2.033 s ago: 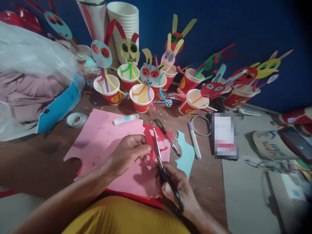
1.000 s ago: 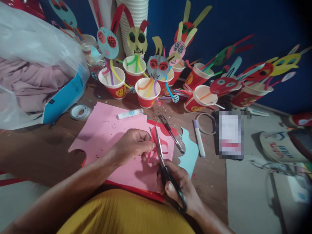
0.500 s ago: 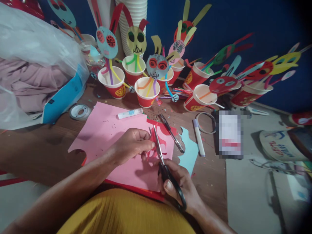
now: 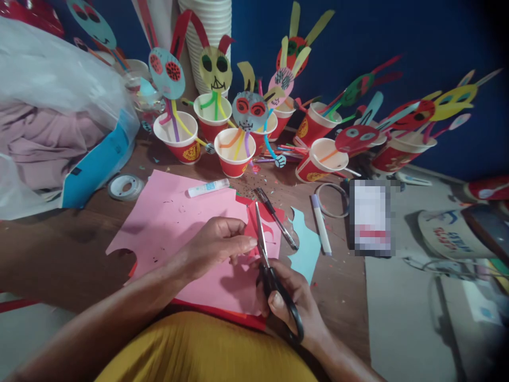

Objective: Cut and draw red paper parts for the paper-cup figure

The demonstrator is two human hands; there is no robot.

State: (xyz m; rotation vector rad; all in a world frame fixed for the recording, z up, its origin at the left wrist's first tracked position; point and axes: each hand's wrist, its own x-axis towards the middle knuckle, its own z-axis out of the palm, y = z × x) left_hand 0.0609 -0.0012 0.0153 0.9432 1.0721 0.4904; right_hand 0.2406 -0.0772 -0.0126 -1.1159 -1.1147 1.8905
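My left hand (image 4: 222,244) pinches a piece of red paper (image 4: 251,229) between thumb and fingers, above the pink sheet (image 4: 175,212). Scissors with black handles (image 4: 274,284) are in my right hand (image 4: 298,297), thumb and fingers through the loops. The blades point away from me, close together, and lie against the red paper beside my left thumb. Part of the red paper is hidden by the left fingers and the blades. Just past the blades lie a black pen (image 4: 276,218) and a cut light-blue paper scrap (image 4: 305,241).
Several red paper cups (image 4: 234,167) with paper-face puppets stand along the back. A glue tube (image 4: 209,188) rests on the pink sheet, a tape roll (image 4: 125,187) left of it. Rightward are a white marker (image 4: 321,225) and a phone (image 4: 371,215). A plastic bag (image 4: 59,69) fills the left.
The scissor blades have come closer together on the red paper. My left hand has shifted slightly right toward them. The whole view has moved a little, so the background sits further left.
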